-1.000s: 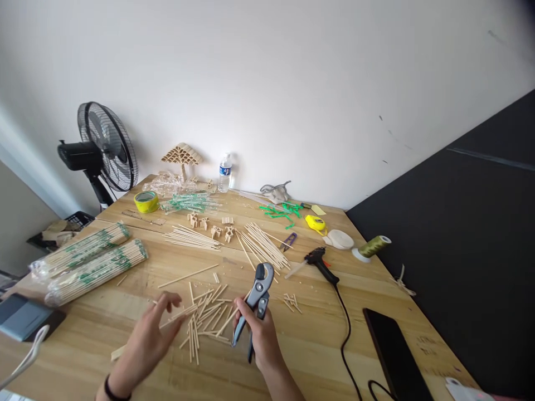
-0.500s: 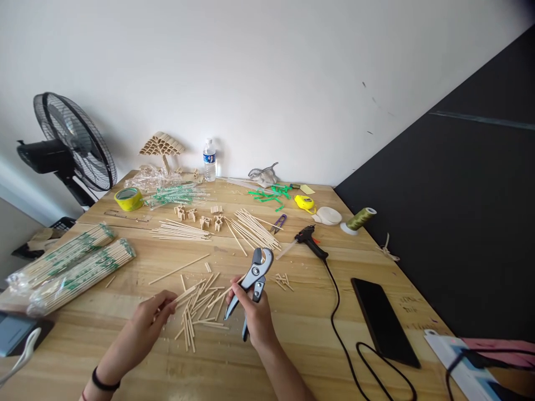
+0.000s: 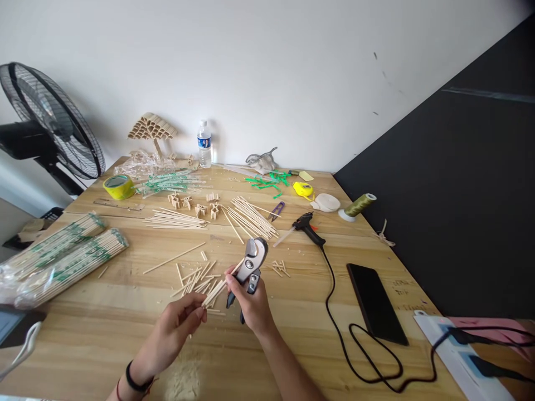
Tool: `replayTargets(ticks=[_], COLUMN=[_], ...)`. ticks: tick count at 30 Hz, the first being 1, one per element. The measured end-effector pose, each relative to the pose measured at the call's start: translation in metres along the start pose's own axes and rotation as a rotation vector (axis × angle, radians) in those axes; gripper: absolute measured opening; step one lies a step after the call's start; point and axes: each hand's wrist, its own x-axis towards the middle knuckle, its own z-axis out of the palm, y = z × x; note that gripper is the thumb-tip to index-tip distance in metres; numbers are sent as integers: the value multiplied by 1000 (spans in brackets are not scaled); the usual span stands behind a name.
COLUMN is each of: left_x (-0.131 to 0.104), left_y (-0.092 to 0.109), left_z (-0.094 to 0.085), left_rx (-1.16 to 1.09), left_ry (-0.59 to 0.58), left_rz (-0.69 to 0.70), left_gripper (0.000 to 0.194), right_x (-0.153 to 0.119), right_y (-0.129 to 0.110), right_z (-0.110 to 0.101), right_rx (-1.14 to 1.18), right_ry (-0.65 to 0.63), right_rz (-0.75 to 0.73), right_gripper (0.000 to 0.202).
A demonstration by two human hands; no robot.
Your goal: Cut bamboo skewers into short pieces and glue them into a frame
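Pinched between the thumb and fingers of my left hand are the near ends of a few thin wooden sticks. Their far ends reach up to my right hand, whose fingers wrap round grey pruning cutters with dark handles. The cutter head points away from me, above my right fingers. Beneath and behind the held sticks lies a loose pile of short cut sticks, partly hidden by my left hand. One longer stick rests beyond the pile.
Long sticks, small wooden pieces and a bottle stand or lie farther back. Bagged sticks are left. A glue gun, its cable, a black tablet-like slab and a power strip are right.
My left hand has moved right, close to my right hand, with sticks between them. The cutters are slightly lower in their slant and farther left. The whole view has shifted.
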Motion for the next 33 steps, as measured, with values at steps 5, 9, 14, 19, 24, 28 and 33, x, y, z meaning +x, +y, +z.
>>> replayTargets(ticks=[5,9,14,19,24,28,33], left_x=[-2,-1,1,0,-3,-8,-18], left_y=[4,8,11,12,10,8,13], left_z=[1,3,8,6,-4,-14,-22], left_rx=[-80,-70,24,192,260,295,321], left_ry=[-25,16,62,148,255,363,364], left_rz=[-34,-19,25,94,193,324,475], left_gripper=[51,54,47,41,34,28,17], right_x=[0,-2,-3,-6,-7,-2,2], right_y=[-6,-4,-4,-10,-6,-3,-14], right_z=[0,0,-1,3,2,-5,-9], right_rx=[-47,-87,-103,-136,-266,-463,-666], right_ry=[-19,-50,-62,-92,-56,-47,-127], right_rz=[-5,-3,5,-83,-266,-511,-662], right_gripper=[38,36,35,27,18,26,58])
